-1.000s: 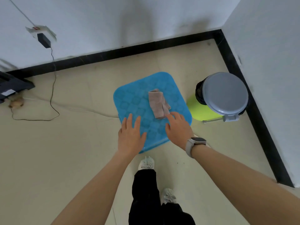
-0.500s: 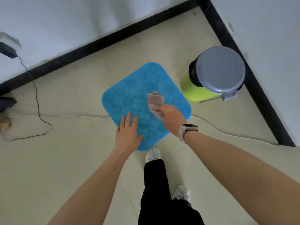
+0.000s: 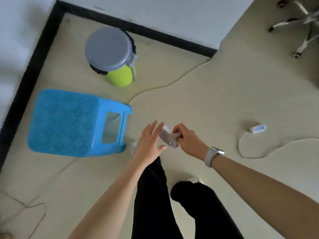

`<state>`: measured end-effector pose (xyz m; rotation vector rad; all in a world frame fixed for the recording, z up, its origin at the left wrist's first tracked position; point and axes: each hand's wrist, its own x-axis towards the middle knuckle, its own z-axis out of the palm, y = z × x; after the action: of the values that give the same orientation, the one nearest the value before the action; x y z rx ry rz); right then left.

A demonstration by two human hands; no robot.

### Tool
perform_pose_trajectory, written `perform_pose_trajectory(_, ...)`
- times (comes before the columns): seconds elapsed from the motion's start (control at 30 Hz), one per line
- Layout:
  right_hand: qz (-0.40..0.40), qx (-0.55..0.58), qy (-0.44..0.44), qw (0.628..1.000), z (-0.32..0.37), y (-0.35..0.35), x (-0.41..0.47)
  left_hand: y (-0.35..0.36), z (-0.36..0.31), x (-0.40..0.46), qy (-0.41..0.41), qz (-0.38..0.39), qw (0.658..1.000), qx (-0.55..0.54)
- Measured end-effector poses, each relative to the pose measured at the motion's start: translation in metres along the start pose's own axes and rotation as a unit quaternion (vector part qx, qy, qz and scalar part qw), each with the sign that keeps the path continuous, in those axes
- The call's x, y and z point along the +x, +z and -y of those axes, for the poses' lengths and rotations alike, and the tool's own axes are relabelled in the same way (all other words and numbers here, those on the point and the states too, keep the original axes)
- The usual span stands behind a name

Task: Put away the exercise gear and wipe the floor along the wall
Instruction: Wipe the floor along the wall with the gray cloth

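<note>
A small pinkish-grey cloth (image 3: pixel 167 137) hangs in the air above the beige floor, bunched in the fingers of my right hand (image 3: pixel 188 141), which wears a grey watch. My left hand (image 3: pixel 149 142) is just left of the cloth with fingers straight and spread, its fingertips beside or touching the cloth's upper edge. The blue plastic stool (image 3: pixel 69 123) stands to the left of both hands, near the black skirting (image 3: pixel 25 75) along the wall.
A lime-green bin with a grey lid (image 3: pixel 112 54) stands in the corner behind the stool. A white cable (image 3: pixel 172 83) snakes across the floor to a power strip (image 3: pixel 258 128) at right. Office chair legs (image 3: pixel 300 25) are at the top right. My legs are below the hands.
My right hand lifted the cloth off the stool top and carried it right. My left hand left the stool. The view swung right, so the stool and bin now lie to the left.
</note>
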<state>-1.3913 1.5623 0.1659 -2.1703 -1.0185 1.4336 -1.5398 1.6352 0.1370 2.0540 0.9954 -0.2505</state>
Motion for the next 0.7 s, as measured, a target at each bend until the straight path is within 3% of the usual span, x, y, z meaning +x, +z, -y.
perform_pose_trajectory(0.17, -0.133, 0.112, 0.053, 0.983, -0.132, -0.085, -0.133, 0.082, -0.167, 0.012, 0.193, 0.143, 0.963, 0.121)
perform_pose_trajectory(0.27, -0.25, 0.225, 0.106, 0.936, -0.222, -0.116, -0.227, 0.15, -0.273, -0.004, 0.259, 0.208, 0.933, 0.136)
perform_pose_trajectory(0.4, -0.395, 0.417, 0.175, 0.8, -0.318, -0.131, -0.34, 0.24, -0.398, -0.046, 0.249, 0.286, 0.917, 0.121)
perform_pose_trajectory(0.53, -0.47, 0.552, 0.233, 0.649, -0.376, -0.136, -0.43, 0.319, -0.504, -0.092, 0.299, 0.31, 0.895, 0.112)
perform_pose_trajectory(0.7, -0.506, 0.667, 0.175, 0.519, -0.441, -0.152, -0.511, 0.416, -0.605, -0.133, 0.316, 0.48, 0.813, 0.097)
